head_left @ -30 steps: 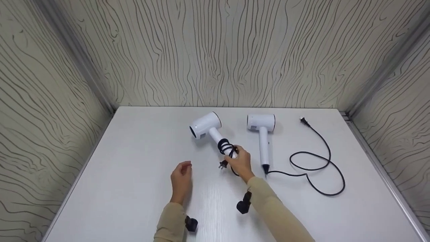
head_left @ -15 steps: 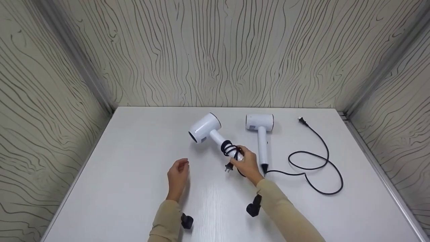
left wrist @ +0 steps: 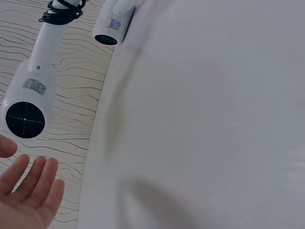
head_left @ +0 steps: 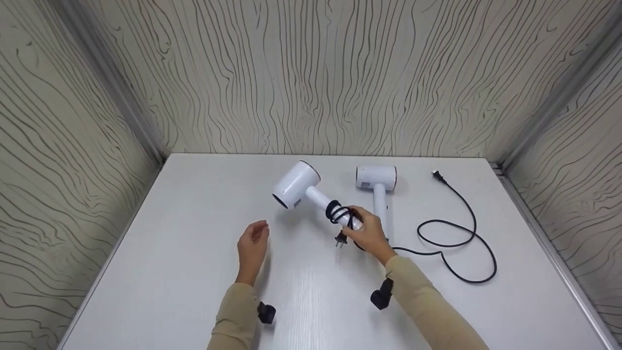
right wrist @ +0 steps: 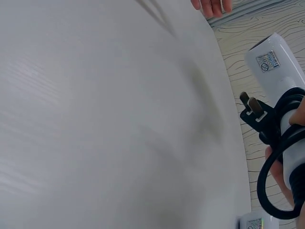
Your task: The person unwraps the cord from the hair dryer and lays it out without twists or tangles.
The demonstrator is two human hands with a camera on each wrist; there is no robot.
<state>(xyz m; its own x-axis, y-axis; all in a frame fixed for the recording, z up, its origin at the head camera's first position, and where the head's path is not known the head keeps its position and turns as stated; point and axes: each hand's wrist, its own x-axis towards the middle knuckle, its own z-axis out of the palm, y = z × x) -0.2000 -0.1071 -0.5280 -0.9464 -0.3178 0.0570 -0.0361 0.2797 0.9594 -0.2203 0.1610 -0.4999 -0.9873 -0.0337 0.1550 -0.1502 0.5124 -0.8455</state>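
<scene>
In the head view a white hair dryer (head_left: 297, 183) is held over the table by my right hand (head_left: 369, 233), whose fingers grip the end of its handle. Its black cord (head_left: 339, 212) is wound round that handle, and the two-pin plug (right wrist: 259, 114) sticks out beside the coils in the right wrist view. My left hand (head_left: 252, 243) holds nothing; its fingers (left wrist: 35, 181) are loosely bent below the dryer's black round end (left wrist: 25, 120) in the left wrist view. Behind my right hand lies a second white hair dryer (head_left: 376, 178), the lower end of its handle partly hidden.
The second dryer's black cord (head_left: 478, 236) runs loosely across the right side of the white table (head_left: 170, 253), its plug (head_left: 438, 176) near the back edge. Wood-grain panels (head_left: 311, 78) stand behind and at both sides.
My right hand has moved to the right, carrying the handle end and plug with it, and the held dryer has turned. My left hand has shifted slightly left and toward the back.
</scene>
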